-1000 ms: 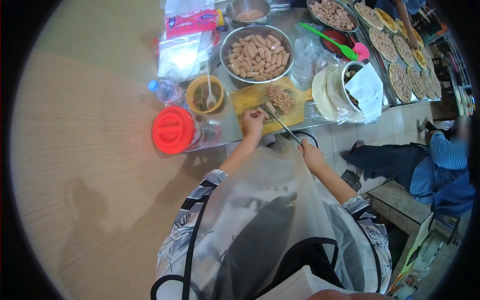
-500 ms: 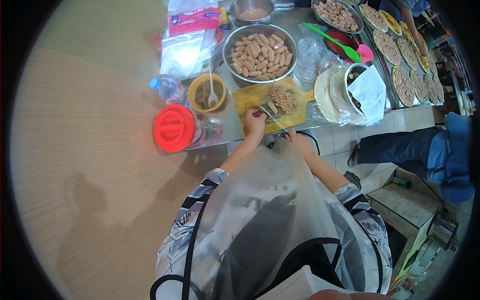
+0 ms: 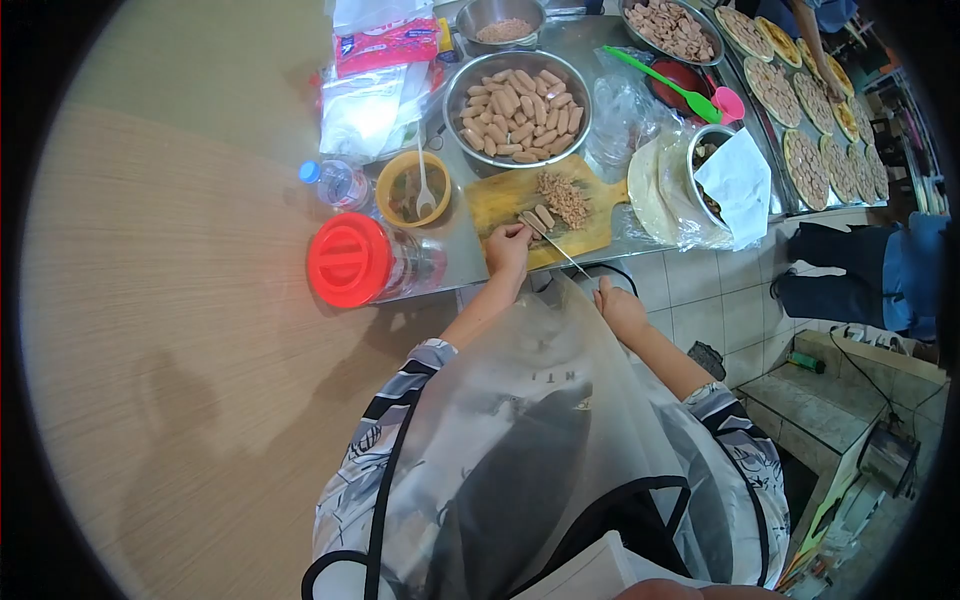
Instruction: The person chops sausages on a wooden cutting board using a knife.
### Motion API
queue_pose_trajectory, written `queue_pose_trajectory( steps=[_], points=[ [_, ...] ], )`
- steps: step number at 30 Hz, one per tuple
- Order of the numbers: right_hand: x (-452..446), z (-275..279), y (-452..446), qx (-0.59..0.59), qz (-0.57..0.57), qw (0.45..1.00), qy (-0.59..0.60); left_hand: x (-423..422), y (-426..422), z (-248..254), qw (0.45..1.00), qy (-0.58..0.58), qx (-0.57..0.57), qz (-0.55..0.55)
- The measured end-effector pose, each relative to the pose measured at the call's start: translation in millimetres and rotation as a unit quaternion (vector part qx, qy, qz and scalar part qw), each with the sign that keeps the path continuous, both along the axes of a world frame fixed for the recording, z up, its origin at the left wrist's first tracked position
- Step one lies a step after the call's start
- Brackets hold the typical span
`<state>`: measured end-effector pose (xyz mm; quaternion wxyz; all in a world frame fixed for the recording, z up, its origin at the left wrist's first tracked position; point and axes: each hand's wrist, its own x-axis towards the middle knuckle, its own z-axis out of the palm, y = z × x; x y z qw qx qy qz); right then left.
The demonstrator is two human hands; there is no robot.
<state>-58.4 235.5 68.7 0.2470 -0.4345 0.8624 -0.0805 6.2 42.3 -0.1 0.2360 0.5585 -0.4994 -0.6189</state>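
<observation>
On the yellowish cutting board (image 3: 488, 200), my left hand (image 3: 508, 250) is closed on a piece of sausage at the board's front left. My right hand (image 3: 622, 309), off the board's front edge, grips a knife (image 3: 562, 250) whose blade reaches to the fingers of my left hand. Cut sausage pieces (image 3: 543, 216) lie beside the blade, and a pile of chopped sausage (image 3: 566, 199) sits behind them. Behind the board stands a metal bowl full of sausages (image 3: 520, 110).
Left of the board are a yellow bowl with a spoon (image 3: 384, 192), a red-lidded jar (image 3: 350, 260) and a bottle (image 3: 343, 184). On the right are a covered pot (image 3: 735, 185) and topped flatbreads (image 3: 806, 168). A person in blue (image 3: 910, 275) stands beyond, right.
The right hand and knife handle moved in toward me, then back out to the right. The sausage pieces beside the blade shifted. The person in blue moved to the right.
</observation>
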Motion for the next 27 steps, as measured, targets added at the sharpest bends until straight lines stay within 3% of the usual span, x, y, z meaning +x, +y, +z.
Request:
queue_pose_trajectory(
  steps=[7,18,27],
  points=[
    [-5,20,19,0.038,0.011,0.999,0.007,-1,-3,4,0.999,-0.002,0.035,0.0],
    [2,20,12,-0.027,0.0,1.0,-0.011,1,-5,-8,0.998,-0.055,0.008,-0.02],
    [-4,27,-6,-0.008,0.02,0.999,-0.036,2,-6,-1,0.998,-0.052,0.007,-0.03]
  ],
)
